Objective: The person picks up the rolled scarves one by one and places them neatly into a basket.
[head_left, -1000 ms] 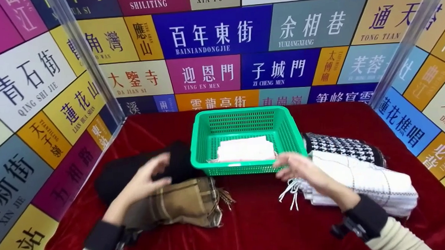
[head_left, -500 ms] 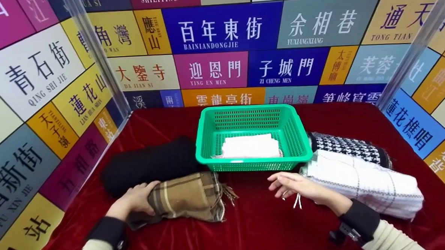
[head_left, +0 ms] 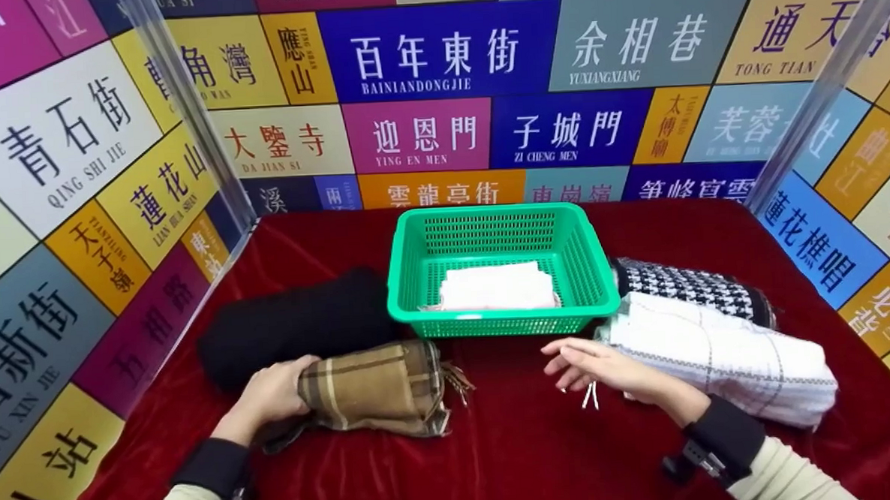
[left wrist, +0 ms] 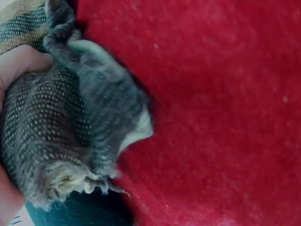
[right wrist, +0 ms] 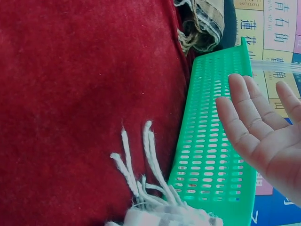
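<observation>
My left hand (head_left: 272,393) grips the left end of a rolled brown plaid scarf (head_left: 372,388). In the left wrist view the thumb presses into the dark checked end of the scarf (left wrist: 51,117), whose edge is frayed. My right hand (head_left: 608,367) hovers before the green basket, beside a rolled white checked scarf (head_left: 727,354) with tasselled fringe. Its fingers are spread and hold nothing, as the right wrist view shows with the palm (right wrist: 282,155). Inside the green plastic basket (head_left: 505,326) lies a folded white-pink cloth (head_left: 498,287).
Behind the plaid scarf lies a black rolled cloth (head_left: 298,324). A black-and-white houndstooth roll (head_left: 691,288) sits behind the white scarf. Red velvet (head_left: 513,442) covers the table. Walls with printed street-name signs (head_left: 436,51) and clear corner posts (head_left: 202,110) enclose the back and sides.
My left hand has come down from above the black roll and taken hold of the plaid scarf's left end. My right hand has moved slightly down from the basket's front rim.
</observation>
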A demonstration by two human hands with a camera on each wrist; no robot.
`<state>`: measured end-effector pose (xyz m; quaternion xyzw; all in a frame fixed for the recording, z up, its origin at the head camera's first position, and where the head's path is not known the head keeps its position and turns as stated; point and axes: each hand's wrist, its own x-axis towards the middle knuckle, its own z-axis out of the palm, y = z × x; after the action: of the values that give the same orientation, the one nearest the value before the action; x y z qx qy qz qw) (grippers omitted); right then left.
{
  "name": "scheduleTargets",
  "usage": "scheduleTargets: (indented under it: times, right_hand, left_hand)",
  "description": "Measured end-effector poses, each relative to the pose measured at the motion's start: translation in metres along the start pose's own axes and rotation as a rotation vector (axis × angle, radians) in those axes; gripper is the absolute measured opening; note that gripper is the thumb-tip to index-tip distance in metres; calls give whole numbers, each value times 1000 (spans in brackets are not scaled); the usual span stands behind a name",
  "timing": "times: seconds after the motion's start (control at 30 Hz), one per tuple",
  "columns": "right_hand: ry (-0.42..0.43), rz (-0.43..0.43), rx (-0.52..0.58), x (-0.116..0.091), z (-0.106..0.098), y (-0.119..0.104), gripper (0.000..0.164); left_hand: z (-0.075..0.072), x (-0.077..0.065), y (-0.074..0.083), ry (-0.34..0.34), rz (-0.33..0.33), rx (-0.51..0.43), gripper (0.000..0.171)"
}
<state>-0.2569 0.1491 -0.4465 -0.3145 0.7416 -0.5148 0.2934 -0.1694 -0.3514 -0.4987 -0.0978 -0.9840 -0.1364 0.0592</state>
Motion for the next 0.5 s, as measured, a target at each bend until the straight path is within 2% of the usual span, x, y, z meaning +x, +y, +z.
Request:
scheduleTargets:
  times: [0.1,0.23,0.37,0.5]
  right_hand:
    - [10,7,11,-1,-4,-2,45]
    - [16,-6,34,-3,-7,-3,46]
    - [75,-30,52,-4,-10,-4,48]
    - [176,-27,81,-2,-10,-5,50]
  left_hand:
    - [-10,3,10,22,20,6,60]
    - [-28,11,32,42,91,-18,61]
    - [-43,23,65,26,173,-114,62]
    - [-41,39,106,-10,225,-249,63]
